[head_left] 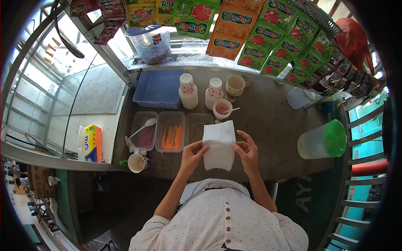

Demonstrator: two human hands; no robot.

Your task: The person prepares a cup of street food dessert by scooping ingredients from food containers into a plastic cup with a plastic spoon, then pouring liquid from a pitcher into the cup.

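A white sheet of paper (pixel 219 145), creased across its upper part, hangs in front of my chest over the counter's near edge. My left hand (pixel 194 155) pinches its left side, thumb on the front. At the right side my right hand (pixel 247 152) grips it with the thumb on the edge, while the index finger sticks up away from it. Just beyond the paper's top stands a small cup of pink contents (pixel 222 109) with a white spoon in it. To the left lie a tub of orange strips (pixel 171 138) and a tub of purple contents (pixel 145 137) with a spoon.
Stacked cups (pixel 187 85) top two white bottles near the blue basket (pixel 157 94). A green-lidded container (pixel 320 141) stands right, a cup (pixel 137 163) at the near left edge. Drink sachets (pixel 268 39) hang overhead; a tissue pack (pixel 91 143) sits in the glass case.
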